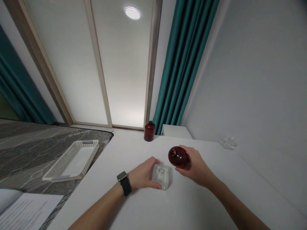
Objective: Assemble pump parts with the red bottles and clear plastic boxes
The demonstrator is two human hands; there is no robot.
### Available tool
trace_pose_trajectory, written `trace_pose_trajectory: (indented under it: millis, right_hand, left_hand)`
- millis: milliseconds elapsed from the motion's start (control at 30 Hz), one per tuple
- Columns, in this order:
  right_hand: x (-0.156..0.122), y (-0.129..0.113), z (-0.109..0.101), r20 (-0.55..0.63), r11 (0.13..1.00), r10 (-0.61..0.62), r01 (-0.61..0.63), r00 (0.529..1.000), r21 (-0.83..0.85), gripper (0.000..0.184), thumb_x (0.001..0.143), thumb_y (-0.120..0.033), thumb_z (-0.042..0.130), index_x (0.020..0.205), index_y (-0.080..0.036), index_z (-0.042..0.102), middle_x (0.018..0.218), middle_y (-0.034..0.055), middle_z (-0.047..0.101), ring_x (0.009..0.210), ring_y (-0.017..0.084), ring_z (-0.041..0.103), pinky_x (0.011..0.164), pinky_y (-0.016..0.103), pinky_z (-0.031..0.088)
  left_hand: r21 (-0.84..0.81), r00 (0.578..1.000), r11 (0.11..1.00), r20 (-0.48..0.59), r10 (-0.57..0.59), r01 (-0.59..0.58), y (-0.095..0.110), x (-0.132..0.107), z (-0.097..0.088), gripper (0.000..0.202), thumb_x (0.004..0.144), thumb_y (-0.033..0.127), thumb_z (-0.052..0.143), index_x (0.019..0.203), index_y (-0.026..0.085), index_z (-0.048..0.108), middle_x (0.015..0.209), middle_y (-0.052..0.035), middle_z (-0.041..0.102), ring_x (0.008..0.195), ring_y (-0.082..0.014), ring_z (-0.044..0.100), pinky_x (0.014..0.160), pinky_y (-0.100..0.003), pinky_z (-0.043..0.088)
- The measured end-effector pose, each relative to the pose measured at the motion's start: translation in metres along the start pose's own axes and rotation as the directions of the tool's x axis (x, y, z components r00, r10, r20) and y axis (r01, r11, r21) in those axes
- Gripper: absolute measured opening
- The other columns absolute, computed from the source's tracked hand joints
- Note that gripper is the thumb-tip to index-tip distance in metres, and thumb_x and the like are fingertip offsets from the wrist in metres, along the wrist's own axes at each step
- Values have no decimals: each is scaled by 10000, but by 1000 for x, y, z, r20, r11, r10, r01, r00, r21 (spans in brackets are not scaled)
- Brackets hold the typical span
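Note:
My right hand (195, 164) is wrapped around a dark red glass bottle (178, 156), tilted so that its open mouth faces left and toward me. Close by on the white table (134, 210) is a square clear glass bottle (161, 175) with a round opening on top. The thumb and fingers of my left hand (145, 175) grip it from the left side. The red bottle's mouth is above and to the right of the clear one, apart from it. My left wrist wears a dark watch.
A second red-brown bottle (149, 131) with a black top stands at the table's far edge. A crumpled clear plastic piece (228, 142) lies at the far right by the wall. To the left are a white basket (82, 175) and an open booklet (31, 210) on a grey patterned surface.

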State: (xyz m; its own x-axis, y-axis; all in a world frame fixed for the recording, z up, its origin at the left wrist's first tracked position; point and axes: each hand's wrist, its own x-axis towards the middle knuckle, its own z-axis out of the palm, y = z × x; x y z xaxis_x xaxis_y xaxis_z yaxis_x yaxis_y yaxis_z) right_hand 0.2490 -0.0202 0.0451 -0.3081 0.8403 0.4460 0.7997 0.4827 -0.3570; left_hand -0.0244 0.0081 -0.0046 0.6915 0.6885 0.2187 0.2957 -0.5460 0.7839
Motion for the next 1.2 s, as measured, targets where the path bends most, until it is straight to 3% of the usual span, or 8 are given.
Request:
trace_pose_trajectory:
  millis: [167, 367, 633, 867, 933, 1033, 1133, 1200]
  right_hand:
    - [18, -6, 8, -27, 976, 71, -64, 997, 210, 749, 702, -306, 791, 1365, -270, 445, 1349, 127, 573, 1244, 348, 540, 1036, 546, 431]
    - [36, -12, 33, -42, 905, 54, -31, 998, 424, 743, 730, -295, 801, 1380, -295, 441, 1412, 104, 524, 1325, 324, 486, 1112, 522, 381]
    - [42, -14, 56, -43, 834, 32, -2, 999, 552, 711, 792, -276, 754, 1408, -315, 401, 1443, 92, 477, 1327, 310, 473, 1091, 527, 417]
    - [33, -16, 54, -29, 862, -63, 69, 998, 502, 766, 783, -61, 521, 1482, -304, 323, 1537, 85, 335, 1463, 270, 292, 1216, 543, 215]
    - [30, -14, 55, 21, 806, -9, -5, 1000, 591, 812, 746, -43, 461, 1493, -326, 319, 1577, 48, 275, 1488, 238, 247, 1204, 502, 274]
    - [28, -11, 57, 60, 635, 134, -132, 989, 761, 734, 765, -84, 442, 1449, -345, 410, 1567, 6, 326, 1474, 214, 289, 1136, 434, 408]
    - [27, -8, 59, 73, 486, 248, -189, 966, 853, 524, 880, -207, 459, 1388, -331, 503, 1515, 2, 452, 1435, 220, 373, 1134, 431, 410]
    - [28, -7, 61, 107, 480, 259, -224, 960, 848, 448, 945, -338, 484, 1392, -317, 508, 1497, 15, 497, 1414, 235, 412, 1157, 459, 374]
  left_hand:
    - [-90, 987, 994, -154, 52, -67, -2, 2, -12, 392, 1008, 460, 412, 1249, 175, 533, 1166, -123, 608, 1093, -268, 570, 987, -444, 442]
    - [-107, 945, 994, -321, -66, 34, -1, 14, -20, 359, 974, 355, 511, 1295, 197, 511, 1156, -110, 610, 1002, -245, 608, 902, -430, 504]
    - [214, 952, 957, -192, 240, -198, 12, 30, -45, 816, 812, 283, 772, 1489, 279, 316, 1433, -137, 480, 1278, -322, 474, 1087, -549, 407]
    - [117, 940, 961, -208, 271, -251, 10, 41, -37, 711, 845, 337, 762, 1451, 294, 392, 1401, -137, 484, 1274, -312, 508, 985, -474, 543]
    - [109, 938, 961, -215, 271, -253, 10, 41, -37, 679, 858, 332, 749, 1443, 297, 407, 1396, -136, 483, 1275, -309, 512, 988, -474, 549]
    - [127, 931, 959, -240, 277, -252, 10, 40, -41, 661, 874, 337, 729, 1448, 307, 403, 1417, -131, 477, 1301, -309, 495, 1008, -486, 541]
    - [159, 921, 954, -260, 290, -255, 8, 41, -42, 678, 867, 346, 737, 1456, 317, 401, 1444, -123, 471, 1318, -309, 482, 1034, -496, 520]
    - [182, 924, 954, -260, 279, -237, 7, 41, -41, 683, 850, 354, 755, 1447, 320, 424, 1430, -119, 492, 1298, -312, 494, 1038, -514, 509]
